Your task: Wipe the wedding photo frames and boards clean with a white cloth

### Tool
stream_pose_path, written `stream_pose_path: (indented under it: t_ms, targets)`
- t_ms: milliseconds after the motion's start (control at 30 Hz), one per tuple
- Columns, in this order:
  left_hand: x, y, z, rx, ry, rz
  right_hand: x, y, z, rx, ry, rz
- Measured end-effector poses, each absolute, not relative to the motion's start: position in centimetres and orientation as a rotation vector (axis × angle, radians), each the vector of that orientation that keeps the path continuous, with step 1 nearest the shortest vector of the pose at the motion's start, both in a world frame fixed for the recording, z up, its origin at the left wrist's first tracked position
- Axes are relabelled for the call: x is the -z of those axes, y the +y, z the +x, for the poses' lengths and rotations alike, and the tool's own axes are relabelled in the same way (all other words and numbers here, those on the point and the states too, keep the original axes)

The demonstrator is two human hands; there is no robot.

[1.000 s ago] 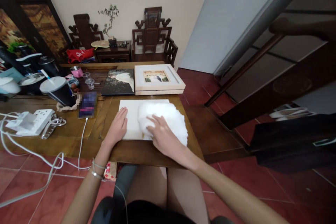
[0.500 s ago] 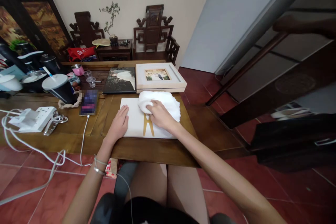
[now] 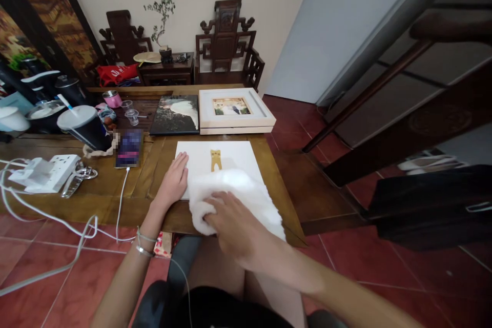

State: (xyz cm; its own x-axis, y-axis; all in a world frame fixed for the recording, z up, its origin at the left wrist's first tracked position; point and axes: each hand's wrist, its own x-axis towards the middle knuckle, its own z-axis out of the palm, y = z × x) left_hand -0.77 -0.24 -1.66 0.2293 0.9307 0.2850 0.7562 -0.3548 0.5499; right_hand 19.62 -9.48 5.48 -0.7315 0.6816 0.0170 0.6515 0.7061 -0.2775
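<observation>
A white board or album (image 3: 198,152) with a gold cat-like figure (image 3: 216,158) on it lies flat on the wooden table. Along its left edge my left hand (image 3: 175,179) rests with fingers stretched out, steadying it by touch. My right hand (image 3: 232,223) grips a fluffy white cloth (image 3: 246,189), pressed over the lower part of the board and hanging past the table's front edge. The cloth hides the figure's lower end and the board's lower right portion.
Behind the board lie a dark photo panel (image 3: 176,114) and a white framed picture (image 3: 236,111). To the left are a phone (image 3: 129,148) on a charging cable, a lidded cup (image 3: 84,128) with a straw and a power strip (image 3: 63,173).
My right hand has pulled the white cloth from the board's upper right down toward me, past its near edge. The figure's upper part is now uncovered. My left hand has stayed in place.
</observation>
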Motion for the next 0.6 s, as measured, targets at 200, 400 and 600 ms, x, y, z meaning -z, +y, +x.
stream_pose_path:
  t_ms: [200, 400, 600]
  targets:
    - [1.8, -0.1, -0.9, -0.862, 1.554, 2.218, -7.3, -2.1, 17.6, -0.176, -2.752, -1.362]
    - [1.9, -0.1, -1.0, -0.890, 1.559, 2.212, -4.6, 0.2, 15.8, -0.090, -2.704, -1.378]
    - [1.6, -0.2, -1.0, -0.857, 1.549, 2.191, -3.0, -6.1, 17.8, -0.194, -2.812, -1.099]
